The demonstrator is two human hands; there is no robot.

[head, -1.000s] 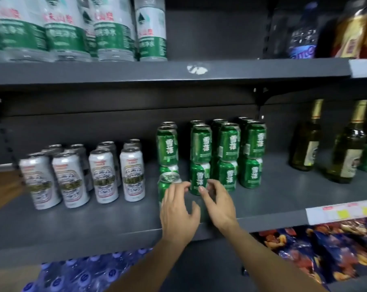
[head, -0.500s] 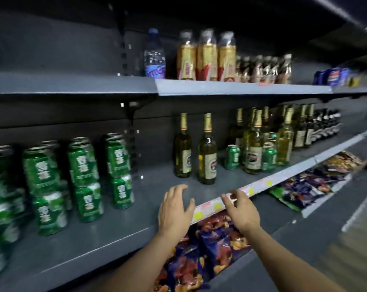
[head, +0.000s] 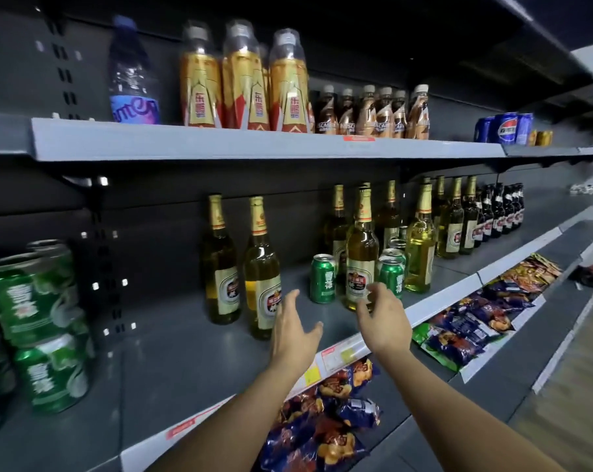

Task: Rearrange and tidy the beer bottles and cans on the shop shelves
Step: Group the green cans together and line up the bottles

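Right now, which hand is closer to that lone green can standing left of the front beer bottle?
Left. The left hand reaches up just below-left of the green can; the right hand sits further right, before the beer bottle.

Matt grey metal shelf (head: 193, 362); glossy glass beer bottles (head: 361, 253); shiny green metal cans (head: 322, 279); glossy plastic snack packets (head: 325, 434).

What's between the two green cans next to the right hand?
A gold-label beer bottle stands between the left can and right can, per the head view.
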